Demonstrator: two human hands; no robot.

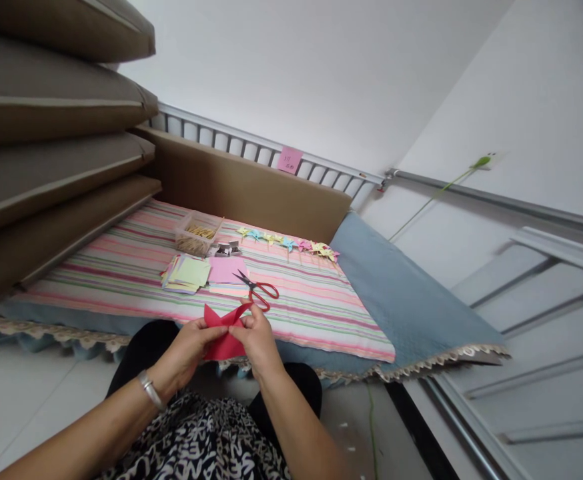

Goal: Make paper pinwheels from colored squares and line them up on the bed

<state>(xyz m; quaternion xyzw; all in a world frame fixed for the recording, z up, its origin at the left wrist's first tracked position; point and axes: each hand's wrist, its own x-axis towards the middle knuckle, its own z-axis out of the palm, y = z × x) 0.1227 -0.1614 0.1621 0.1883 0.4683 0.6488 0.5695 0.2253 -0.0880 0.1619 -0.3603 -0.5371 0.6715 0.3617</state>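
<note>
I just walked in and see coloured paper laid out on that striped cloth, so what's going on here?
A person holds a piece of red paper with both hands, the left hand and right hand pinching it just in front of a striped cloth. On the cloth lie red scissors, stacks of coloured paper squares, a clear box of thin sticks and a row of small paper pinwheels, none of them touched.

Silver bracelet [150,390], black-and-white patterned top [201,440]
</note>
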